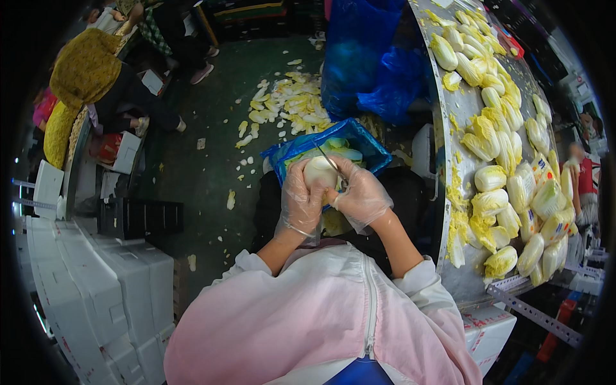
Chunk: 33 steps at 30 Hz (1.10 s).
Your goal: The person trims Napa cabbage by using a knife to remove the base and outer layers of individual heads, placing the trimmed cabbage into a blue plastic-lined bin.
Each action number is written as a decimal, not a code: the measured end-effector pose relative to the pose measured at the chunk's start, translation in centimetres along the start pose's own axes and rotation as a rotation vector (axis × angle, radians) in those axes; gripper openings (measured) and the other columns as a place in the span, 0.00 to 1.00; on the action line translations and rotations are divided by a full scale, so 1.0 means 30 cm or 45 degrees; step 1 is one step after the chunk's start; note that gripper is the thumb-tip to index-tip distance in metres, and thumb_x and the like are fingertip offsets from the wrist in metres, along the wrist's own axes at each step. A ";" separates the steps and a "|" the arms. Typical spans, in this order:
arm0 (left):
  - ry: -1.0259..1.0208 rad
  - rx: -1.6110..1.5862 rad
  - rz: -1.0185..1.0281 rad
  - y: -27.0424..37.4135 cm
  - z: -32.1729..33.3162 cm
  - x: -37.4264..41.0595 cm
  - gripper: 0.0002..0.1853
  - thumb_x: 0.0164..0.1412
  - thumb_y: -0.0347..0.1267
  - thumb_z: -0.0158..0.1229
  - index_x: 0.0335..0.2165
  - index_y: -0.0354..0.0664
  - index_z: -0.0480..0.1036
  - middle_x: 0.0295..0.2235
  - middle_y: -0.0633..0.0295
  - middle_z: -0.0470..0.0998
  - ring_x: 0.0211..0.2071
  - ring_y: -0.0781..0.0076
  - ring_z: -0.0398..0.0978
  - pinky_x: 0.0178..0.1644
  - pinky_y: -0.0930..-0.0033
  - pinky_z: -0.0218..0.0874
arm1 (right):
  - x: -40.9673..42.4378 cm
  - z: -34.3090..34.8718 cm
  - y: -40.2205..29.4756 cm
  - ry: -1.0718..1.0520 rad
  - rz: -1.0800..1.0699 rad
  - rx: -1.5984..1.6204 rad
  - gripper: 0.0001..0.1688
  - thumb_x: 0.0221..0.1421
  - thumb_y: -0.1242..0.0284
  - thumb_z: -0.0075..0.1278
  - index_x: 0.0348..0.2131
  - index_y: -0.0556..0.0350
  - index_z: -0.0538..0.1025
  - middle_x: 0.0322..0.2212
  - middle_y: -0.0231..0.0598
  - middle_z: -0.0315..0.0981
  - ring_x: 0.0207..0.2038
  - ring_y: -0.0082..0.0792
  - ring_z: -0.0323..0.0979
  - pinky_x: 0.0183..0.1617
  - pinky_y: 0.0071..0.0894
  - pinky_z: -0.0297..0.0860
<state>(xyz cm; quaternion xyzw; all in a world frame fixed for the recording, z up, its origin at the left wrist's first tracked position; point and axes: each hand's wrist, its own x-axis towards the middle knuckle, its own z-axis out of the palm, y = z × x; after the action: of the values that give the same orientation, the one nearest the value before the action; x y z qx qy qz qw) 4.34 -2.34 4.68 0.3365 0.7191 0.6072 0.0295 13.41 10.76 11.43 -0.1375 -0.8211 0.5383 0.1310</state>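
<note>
My left hand (pixel 302 199), in a clear plastic glove, grips a pale Chinese cabbage (pixel 319 173) with its white end facing up. A knife (pixel 332 160) is in my gloved right hand (pixel 362 195), its blade against the far right side of the cabbage. My right thumb rests close to the cabbage's near side. Beneath both hands stands a container lined with a blue plastic bag (pixel 353 130), with green and yellow leaves (pixel 339 146) inside. My hands hide part of the container and the knife's handle.
A metal table (pixel 445 139) on the right bears several Chinese cabbages (pixel 490 178), some in printed wrapping. Trimmed leaves (pixel 293 103) litter the green floor beside large blue bags (pixel 358 53). White foam boxes (pixel 101 284) and a black crate (pixel 140 217) stand left. A person (pixel 89 67) works far left.
</note>
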 end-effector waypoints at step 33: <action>-0.346 -1.732 -0.971 -0.136 -0.063 0.036 0.40 0.59 0.52 0.65 0.61 0.40 0.64 0.55 0.55 0.73 0.53 0.57 0.74 0.54 0.47 0.71 | 0.029 -0.062 0.070 0.439 0.272 -0.066 0.32 0.56 0.84 0.50 0.60 0.50 0.72 0.50 0.45 0.80 0.47 0.32 0.78 0.52 0.28 0.71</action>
<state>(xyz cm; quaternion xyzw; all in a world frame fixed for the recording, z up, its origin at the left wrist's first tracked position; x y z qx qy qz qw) 0.83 -3.55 1.93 0.0462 0.2459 0.8152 0.5223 13.46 13.45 10.27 -0.3173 -0.7808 0.4964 0.2080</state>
